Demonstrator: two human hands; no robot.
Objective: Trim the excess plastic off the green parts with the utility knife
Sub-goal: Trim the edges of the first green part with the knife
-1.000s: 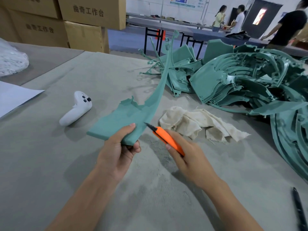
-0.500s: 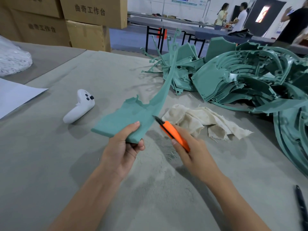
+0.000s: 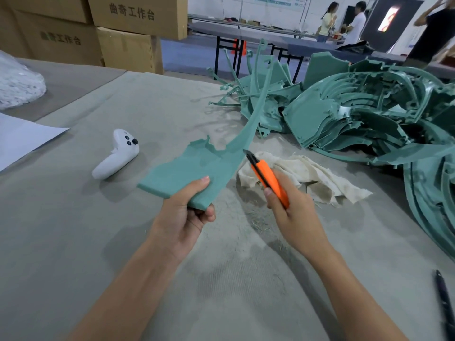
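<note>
My left hand [image 3: 183,217] grips the wide near end of a long curved green part [image 3: 197,166], thumb on top and fingers curled underneath. The part's thin arm sweeps up and away toward the far pile. My right hand [image 3: 293,212] holds an orange utility knife [image 3: 267,179], its black tip and blade touching the part's right edge just past the wide section. A big heap of green parts [image 3: 364,119] lies on the table to the right.
A white game controller [image 3: 118,155] lies left of the part, a crumpled beige cloth [image 3: 310,175] behind my right hand. White paper [image 3: 22,136] at left edge, a black pen [image 3: 443,296] at bottom right, cardboard boxes [image 3: 123,28] at back left. People stand far behind.
The knife tip has slid farther up along the part's right edge, away from my left hand. My left hand keeps the same grip.
</note>
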